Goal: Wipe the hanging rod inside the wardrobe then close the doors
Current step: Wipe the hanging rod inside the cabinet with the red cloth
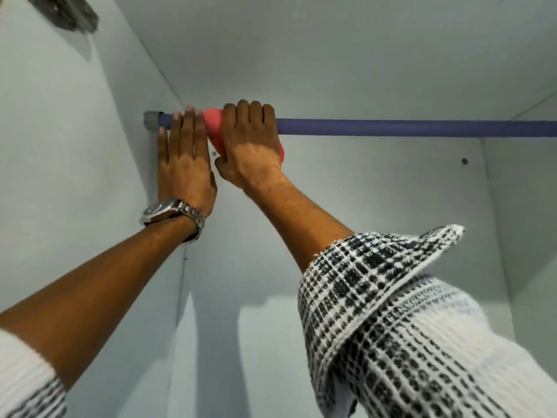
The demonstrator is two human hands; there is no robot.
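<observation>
A purple hanging rod (407, 127) runs across the top of the white wardrobe, ending at a grey socket (149, 122) on the left wall. My right hand (251, 143) wraps a pink cloth (214, 128) over the rod near its left end, fingers curled over the top. My left hand (184, 158), with a metal watch on its wrist, lies flat with straight fingers against the rod just left of the cloth. Most of the cloth is hidden under my right hand.
The white left wall (75, 146), back panel (361, 191) and ceiling (301, 49) of the wardrobe close in around my arms. A metal hinge (64, 10) sits at the top left. A small screw hole (464, 161) marks the back panel.
</observation>
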